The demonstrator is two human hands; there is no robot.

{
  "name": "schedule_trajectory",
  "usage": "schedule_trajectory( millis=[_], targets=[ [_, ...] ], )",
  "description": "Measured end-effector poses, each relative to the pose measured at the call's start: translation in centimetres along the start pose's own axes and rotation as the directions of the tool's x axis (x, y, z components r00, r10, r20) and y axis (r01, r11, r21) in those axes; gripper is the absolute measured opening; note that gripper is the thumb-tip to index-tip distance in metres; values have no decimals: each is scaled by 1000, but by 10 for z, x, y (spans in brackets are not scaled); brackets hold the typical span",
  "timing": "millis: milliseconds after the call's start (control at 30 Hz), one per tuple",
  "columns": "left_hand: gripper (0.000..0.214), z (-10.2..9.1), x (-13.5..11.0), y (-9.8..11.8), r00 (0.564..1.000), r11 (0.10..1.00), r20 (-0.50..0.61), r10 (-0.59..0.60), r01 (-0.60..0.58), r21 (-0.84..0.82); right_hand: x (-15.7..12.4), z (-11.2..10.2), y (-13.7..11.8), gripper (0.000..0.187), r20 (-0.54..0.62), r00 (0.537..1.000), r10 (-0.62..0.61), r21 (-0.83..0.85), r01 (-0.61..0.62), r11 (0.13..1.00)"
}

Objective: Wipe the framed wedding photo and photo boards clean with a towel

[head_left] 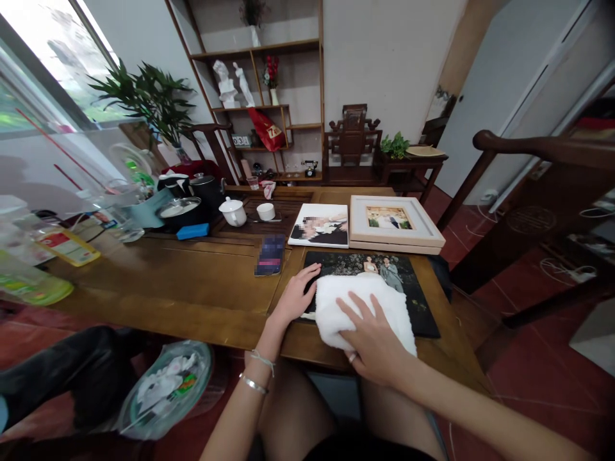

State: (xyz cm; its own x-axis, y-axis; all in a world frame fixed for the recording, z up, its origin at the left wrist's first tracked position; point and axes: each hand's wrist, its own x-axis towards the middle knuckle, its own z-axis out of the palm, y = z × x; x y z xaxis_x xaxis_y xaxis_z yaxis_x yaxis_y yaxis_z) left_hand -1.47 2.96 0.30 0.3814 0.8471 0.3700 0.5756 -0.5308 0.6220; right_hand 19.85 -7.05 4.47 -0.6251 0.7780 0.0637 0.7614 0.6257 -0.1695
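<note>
My right hand lies spread on a folded white towel, pressing it from above. Under the towel is a dark photo panel with a printed picture of two people in an outdoor setting; the towel covers its lower middle. With fingers stretched out, my left hand rests at the panel's left edge, its fingertips touching the surface. Beyond the panel lie a white photo panel and a light wooden picture frame. A phone sits to the left of my left hand.
On the wooden table, a lidded white cup, a small white cup, a blue block and several bottles stand left. A lined waste bin is below. A wooden chair stands right.
</note>
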Motion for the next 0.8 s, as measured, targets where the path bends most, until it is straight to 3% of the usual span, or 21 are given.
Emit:
schedule_trajectory(
  millis=[133,267,333,400,533,600,700,800],
  targets=[
    [35,0,0,1,1000,1000,-10,-19,19,0,10,-12,40,41,-15,992,126,-47,-126,991],
    [34,1,0,1,1000,1000,-14,-18,18,-2,34,-21,76,42,-72,946,316,-181,-323,929],
    [34,1,0,2,1000,1000,-15,-17,17,-3,43,-19,71,42,-87,934,345,-212,-356,910],
    [35,0,0,2,1000,1000,-18,-18,18,-5,44,-13,49,42,-74,948,311,-209,-319,924],
    [36,-2,0,2,1000,1000,2,-8,8,-27,24,-1,-7,37,18,994,106,-119,-103,988],
    [37,-3,0,2,1000,999,19,-2,2,-41,14,0,-20,35,50,998,22,-65,-18,998],
    [36,-3,0,2,1000,999,16,-13,13,-34,12,-5,-7,36,46,999,29,-37,-27,999],
    [35,-1,0,2,1000,1000,-9,-18,18,-21,29,-14,28,40,-2,989,146,-92,-145,985]
  ],
)
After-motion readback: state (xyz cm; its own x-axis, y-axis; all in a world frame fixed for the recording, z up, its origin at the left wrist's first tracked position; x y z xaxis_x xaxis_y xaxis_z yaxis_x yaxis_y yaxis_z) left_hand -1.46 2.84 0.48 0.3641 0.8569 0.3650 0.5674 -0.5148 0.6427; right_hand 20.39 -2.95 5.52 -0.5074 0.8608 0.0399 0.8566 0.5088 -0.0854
